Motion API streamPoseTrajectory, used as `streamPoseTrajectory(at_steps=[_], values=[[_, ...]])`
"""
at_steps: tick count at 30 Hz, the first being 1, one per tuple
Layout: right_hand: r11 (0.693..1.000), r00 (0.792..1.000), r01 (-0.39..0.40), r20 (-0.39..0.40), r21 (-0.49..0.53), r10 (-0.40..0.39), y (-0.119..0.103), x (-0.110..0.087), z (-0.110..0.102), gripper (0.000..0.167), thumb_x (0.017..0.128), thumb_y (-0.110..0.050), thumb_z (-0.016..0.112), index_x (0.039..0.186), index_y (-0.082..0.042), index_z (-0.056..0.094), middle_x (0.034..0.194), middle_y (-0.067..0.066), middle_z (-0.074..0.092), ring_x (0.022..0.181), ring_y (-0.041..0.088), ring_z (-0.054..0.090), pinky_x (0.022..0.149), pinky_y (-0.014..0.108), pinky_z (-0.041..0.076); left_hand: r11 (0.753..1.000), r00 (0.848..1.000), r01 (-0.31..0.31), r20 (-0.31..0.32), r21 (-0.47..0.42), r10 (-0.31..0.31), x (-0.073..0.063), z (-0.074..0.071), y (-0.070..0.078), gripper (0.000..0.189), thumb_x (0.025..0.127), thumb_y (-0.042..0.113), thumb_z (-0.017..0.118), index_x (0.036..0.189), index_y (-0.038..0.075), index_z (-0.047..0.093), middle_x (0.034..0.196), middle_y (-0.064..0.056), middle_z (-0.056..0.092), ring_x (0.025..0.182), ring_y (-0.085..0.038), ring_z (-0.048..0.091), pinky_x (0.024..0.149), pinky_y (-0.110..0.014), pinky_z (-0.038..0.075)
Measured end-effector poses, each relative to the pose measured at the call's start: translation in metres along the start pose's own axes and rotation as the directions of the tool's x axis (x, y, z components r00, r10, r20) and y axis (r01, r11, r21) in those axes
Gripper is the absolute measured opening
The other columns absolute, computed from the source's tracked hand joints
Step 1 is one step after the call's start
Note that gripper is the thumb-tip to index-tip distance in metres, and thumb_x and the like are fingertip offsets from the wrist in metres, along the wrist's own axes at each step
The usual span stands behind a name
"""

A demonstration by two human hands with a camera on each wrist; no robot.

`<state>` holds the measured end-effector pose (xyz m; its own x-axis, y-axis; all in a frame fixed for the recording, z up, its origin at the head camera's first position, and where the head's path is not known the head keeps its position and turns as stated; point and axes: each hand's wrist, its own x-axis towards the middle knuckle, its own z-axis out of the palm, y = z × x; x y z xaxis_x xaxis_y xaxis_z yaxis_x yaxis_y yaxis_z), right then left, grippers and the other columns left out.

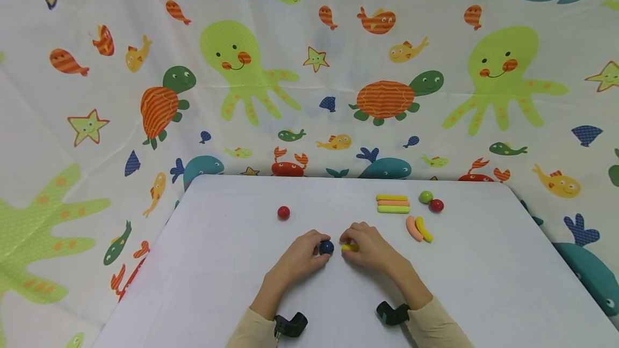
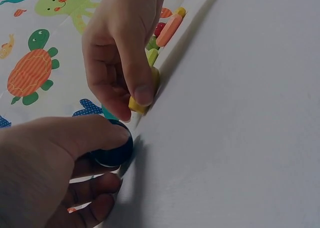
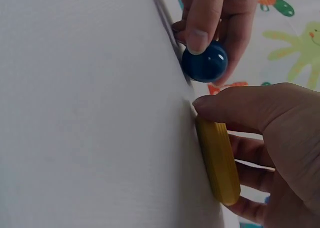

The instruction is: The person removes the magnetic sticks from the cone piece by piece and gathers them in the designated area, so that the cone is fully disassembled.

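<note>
Near the middle of the white table [image 1: 217, 262], my left hand [image 1: 302, 255] pinches a dark blue ball [image 1: 326, 247] between thumb and fingers. The left wrist view shows the thumb lying over the ball [image 2: 112, 147]. Just to its right, my right hand [image 1: 369, 246] holds a short yellow stick [image 1: 350, 248] with rounded ends. In the right wrist view the thumb presses one end of the yellow stick [image 3: 219, 160], with the fingers behind it. A small gap separates the ball from the stick.
A red ball [image 1: 283, 212] sits beyond my left hand. At the back right lie a stack-like row of straight sticks [image 1: 393, 203], a green ball [image 1: 426, 197], another red ball [image 1: 437, 205], a curved orange stick [image 1: 414, 229] and a curved yellow stick [image 1: 424, 229]. A patterned cloth [image 1: 309, 85] hangs behind.
</note>
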<state>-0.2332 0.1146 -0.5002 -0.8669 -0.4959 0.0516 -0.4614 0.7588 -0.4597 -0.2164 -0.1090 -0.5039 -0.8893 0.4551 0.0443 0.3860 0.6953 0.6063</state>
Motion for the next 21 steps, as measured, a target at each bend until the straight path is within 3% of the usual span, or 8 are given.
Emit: streamPoseTrajectory(at_steps=[10,21], values=[[0.998,0.998,-0.06,0.038,0.029,0.059,0.007,-0.004,-0.011,0.024,0.084,-0.024,0.08,0.106,-0.018,0.071,0.099,-0.008,0.062,0.095,0.012,0.05,0.091,0.04,0.047,1.0,1.0,0.026,0.004,-0.01,-0.026,0.0,0.0,0.0,0.042,0.091,0.027,0.072,0.129,0.011,0.065,0.109,0.0,0.065,0.087,-0.008,0.054,0.077,-0.021,0.049],[0.991,0.988,-0.124,0.102,0.046,0.119,0.016,-0.005,-0.024,0.017,0.084,-0.021,0.08,0.1,-0.019,0.075,0.096,-0.008,0.063,0.095,0.013,0.051,0.093,0.04,0.047,0.999,0.999,0.043,0.009,-0.004,-0.043,0.0,0.001,0.0,0.044,0.09,0.026,0.073,0.13,0.012,0.065,0.106,0.002,0.063,0.088,-0.008,0.053,0.076,-0.021,0.05]])
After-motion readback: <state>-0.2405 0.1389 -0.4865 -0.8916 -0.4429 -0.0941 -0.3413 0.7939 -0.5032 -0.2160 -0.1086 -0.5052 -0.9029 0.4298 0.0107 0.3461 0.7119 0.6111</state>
